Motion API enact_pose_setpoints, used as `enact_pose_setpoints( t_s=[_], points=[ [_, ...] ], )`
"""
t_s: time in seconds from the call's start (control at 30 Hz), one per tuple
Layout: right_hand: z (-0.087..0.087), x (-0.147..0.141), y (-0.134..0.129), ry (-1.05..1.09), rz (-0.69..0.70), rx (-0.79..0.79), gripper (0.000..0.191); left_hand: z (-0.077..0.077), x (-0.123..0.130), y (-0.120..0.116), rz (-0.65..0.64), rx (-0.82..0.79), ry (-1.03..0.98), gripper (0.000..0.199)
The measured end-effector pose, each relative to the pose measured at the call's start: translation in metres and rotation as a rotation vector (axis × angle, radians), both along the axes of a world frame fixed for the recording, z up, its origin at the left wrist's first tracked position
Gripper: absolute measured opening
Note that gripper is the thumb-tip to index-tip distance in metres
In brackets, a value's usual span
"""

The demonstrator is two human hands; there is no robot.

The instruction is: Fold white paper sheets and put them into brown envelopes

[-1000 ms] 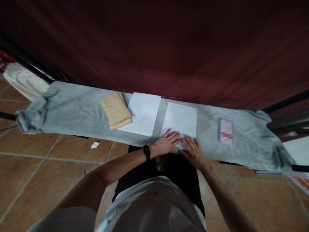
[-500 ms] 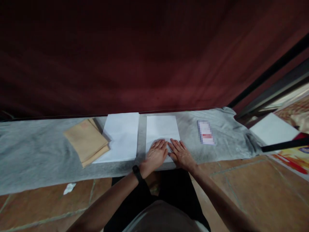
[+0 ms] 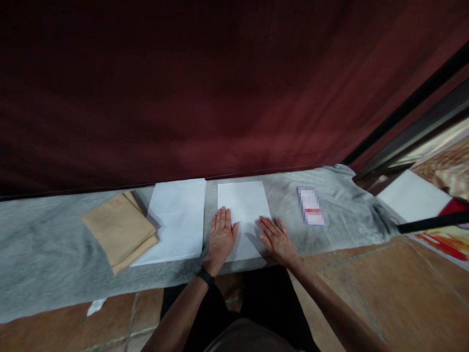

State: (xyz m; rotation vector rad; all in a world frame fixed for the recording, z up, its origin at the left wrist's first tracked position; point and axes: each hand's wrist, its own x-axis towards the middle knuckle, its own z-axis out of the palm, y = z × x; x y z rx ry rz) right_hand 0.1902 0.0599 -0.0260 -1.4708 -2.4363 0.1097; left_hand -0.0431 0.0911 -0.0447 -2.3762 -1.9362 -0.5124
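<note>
A white sheet of paper (image 3: 245, 200) lies flat on the grey cloth in front of me. My left hand (image 3: 221, 237) rests palm down at its left edge, fingers stretched forward. At the right edge of the same sheet is my right hand (image 3: 277, 238), palm down with its fingers extended. Neither hand grips anything. To the left lies a stack of larger white paper (image 3: 179, 215). Brown paper envelopes (image 3: 119, 227) overlap its left side.
Grey cloth (image 3: 282, 195) covers the long narrow surface. A pixelated small item (image 3: 310, 205) lies on the right. Behind hangs a dark red curtain (image 3: 220, 122). A white sheet (image 3: 414, 198) is beyond the far right end, and a white scrap (image 3: 95, 306) lies on the tiled floor.
My hands have moved apart from the middle of the sheet, the left one to its left edge, the right one to its right edge. The view has shifted slightly.
</note>
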Motion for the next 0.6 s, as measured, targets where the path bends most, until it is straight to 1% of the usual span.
enact_pose_setpoints(
  t_s=[0.07, 0.17, 0.27, 0.33, 0.4, 0.47, 0.6],
  points=[
    [0.005, -0.011, 0.014, 0.026, -0.020, -0.004, 0.051, 0.002, -0.003, -0.008, -0.002, -0.015, 0.011, 0.060],
    [0.006, -0.037, 0.041, 0.039, 0.014, 0.009, 0.051, 0.006, -0.002, -0.011, -0.010, -0.031, 0.030, 0.057],
    [-0.003, -0.059, 0.067, 0.010, -0.012, 0.016, 0.050, 0.005, -0.002, -0.010, -0.016, -0.022, 0.025, 0.056],
    [-0.011, -0.064, 0.081, -0.026, -0.022, 0.027, 0.049, 0.004, -0.002, -0.009, -0.016, -0.004, 0.015, 0.057],
    [-0.018, -0.060, 0.093, -0.053, -0.041, 0.052, 0.049, 0.003, -0.002, -0.010, -0.015, 0.009, 0.009, 0.057],
    [-0.022, -0.049, 0.105, -0.066, -0.071, 0.077, 0.049, 0.003, -0.001, -0.011, -0.016, 0.008, 0.012, 0.057],
    [-0.023, -0.020, 0.131, -0.068, -0.145, 0.089, 0.051, 0.004, -0.001, -0.012, -0.013, -0.016, 0.028, 0.059]
  ],
)
